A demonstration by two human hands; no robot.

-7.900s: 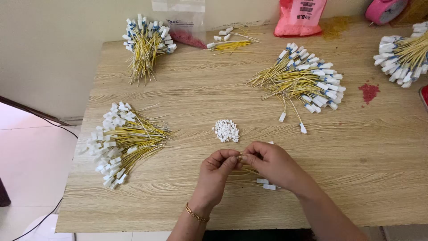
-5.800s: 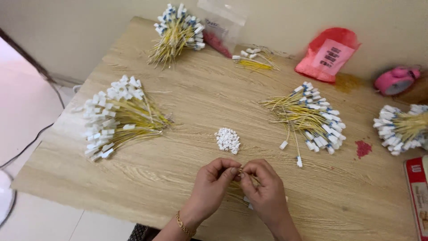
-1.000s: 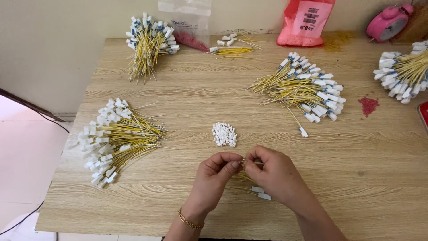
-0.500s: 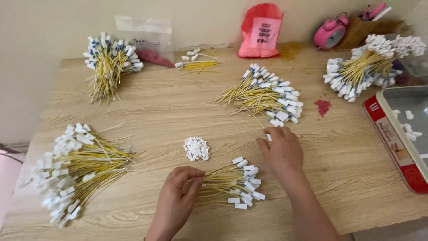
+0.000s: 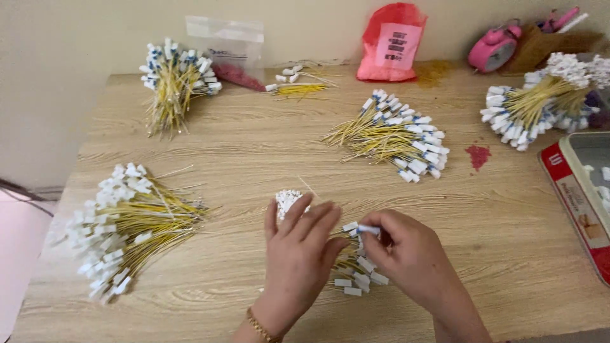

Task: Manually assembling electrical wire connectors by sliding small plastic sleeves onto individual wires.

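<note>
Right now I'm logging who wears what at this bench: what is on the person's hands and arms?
Both hands are bare, no gloves. The left hand has a thin gold bracelet at the wrist. The right hand shows no jewellery; no sleeves visible.

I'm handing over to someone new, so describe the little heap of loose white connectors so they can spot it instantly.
Start from the wooden table and find the person's left hand near its front edge. Just beyond that hand's fingers sits the small heap of white connectors, partly hidden by them. Unlike the yellow wire bundles around it, it has no wires at all, only bare white pieces.
</note>
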